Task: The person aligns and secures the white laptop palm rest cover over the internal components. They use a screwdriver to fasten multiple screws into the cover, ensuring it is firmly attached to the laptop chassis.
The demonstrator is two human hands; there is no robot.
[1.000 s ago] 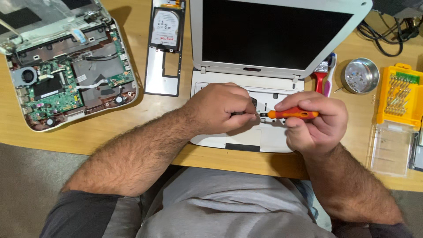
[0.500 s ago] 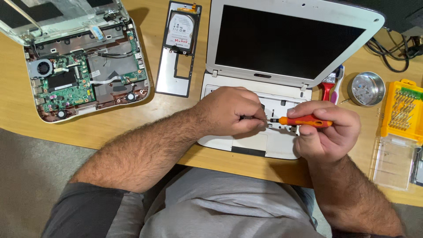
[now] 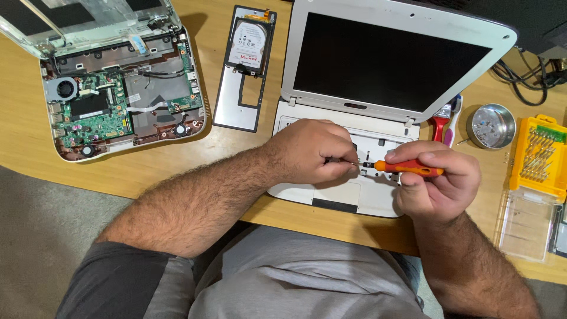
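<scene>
Wooden desk under you carries a small white laptop (image 3: 378, 112), its lid up and its keyboard deck stripped. Over that deck your right hand (image 3: 437, 183) curls around an orange precision screwdriver (image 3: 407, 168), held level with its tip pointing at your left hand (image 3: 313, 152), whose fingers pinch together at the tip. Left of the laptop lie a hard drive in its bay cover (image 3: 247, 65) and an opened laptop base (image 3: 118, 100); right of it, a round metal dish (image 3: 491, 125) and a yellow bit case (image 3: 538, 155).

Electronics repair bench: opened laptop (image 3: 124, 100), yellow bit set (image 3: 540, 156), wooden table (image 3: 177, 165).
</scene>
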